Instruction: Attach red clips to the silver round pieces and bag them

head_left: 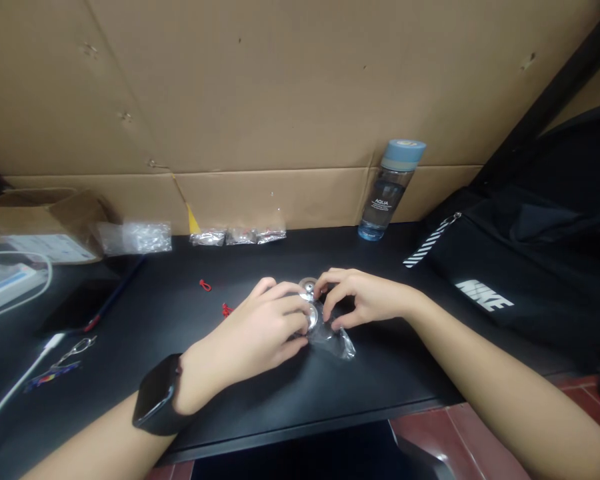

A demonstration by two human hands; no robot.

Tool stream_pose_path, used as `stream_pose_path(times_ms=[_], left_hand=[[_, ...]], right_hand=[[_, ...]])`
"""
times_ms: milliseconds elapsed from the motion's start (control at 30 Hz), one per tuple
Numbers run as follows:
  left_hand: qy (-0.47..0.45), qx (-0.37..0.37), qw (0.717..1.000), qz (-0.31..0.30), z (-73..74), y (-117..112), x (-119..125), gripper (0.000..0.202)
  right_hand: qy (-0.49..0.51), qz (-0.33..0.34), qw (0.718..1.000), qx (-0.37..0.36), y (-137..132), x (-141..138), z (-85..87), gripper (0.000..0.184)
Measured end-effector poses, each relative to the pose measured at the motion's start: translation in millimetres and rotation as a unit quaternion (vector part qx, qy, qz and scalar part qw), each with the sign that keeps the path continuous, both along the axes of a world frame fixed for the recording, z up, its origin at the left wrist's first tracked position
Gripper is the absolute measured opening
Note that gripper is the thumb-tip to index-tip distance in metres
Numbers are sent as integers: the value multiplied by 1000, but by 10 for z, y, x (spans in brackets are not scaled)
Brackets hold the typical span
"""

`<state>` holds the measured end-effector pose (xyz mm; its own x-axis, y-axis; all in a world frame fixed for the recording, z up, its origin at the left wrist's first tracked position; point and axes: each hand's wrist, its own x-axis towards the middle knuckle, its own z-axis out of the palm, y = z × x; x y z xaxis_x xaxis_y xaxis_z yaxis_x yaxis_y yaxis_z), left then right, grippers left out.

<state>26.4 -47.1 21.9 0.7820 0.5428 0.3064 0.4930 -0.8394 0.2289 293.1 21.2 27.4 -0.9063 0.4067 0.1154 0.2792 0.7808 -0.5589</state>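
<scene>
On the black desk (260, 407), two shiny round metal pieces lie between my hands: an upper one (309, 286) and a lower one (312, 318). A clear plastic bag (343, 345) lies beside and under the lower piece. My left hand (265, 327), with a black smartwatch (156, 393) on its wrist, is curled over the left side of the metal pieces, fingers bent against them. From the other side, my right hand (353, 297) reaches in, its fingers bent but apart, tips at the upper piece and the bag. A red cord (227, 311) shows partly behind my left hand.
A small red loop (205, 285) lies farther left. Along the cardboard wall stand a water bottle (386, 190) and several small plastic packets (243, 235). A cardboard box (45, 213), a phone (87, 300), a keychain (63, 363) and a white cable are left; a black bag (520, 267) fills the right.
</scene>
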Motion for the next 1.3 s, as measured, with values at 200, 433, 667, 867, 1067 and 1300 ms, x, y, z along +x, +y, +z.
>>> stream_pose_path(times_ms=[200,433,667,867,1067,1300], left_hand=[[9,-22,1000,-5,108,12,-94,9],[-5,-19,999,34,-59,8,14,20],[-9,-45,999,15,14,5,-22,6],[-63,-178,975,117,27,74,-48,10],[-49,-123,961,244,-135,116,-25,12],[-52,7,957,286,-177,120,-16,34]], right_hand=[[13,10,1000,-9,-36,-21,17,9],[33,-13,999,-24,-61,-44,36,7],[13,-11,999,-30,-54,-19,66,11],[-8,-38,999,-33,-41,-15,65,12],[-36,-136,990,26,-21,-62,-72,13],[-65,-161,984,48,-34,-43,-107,13]])
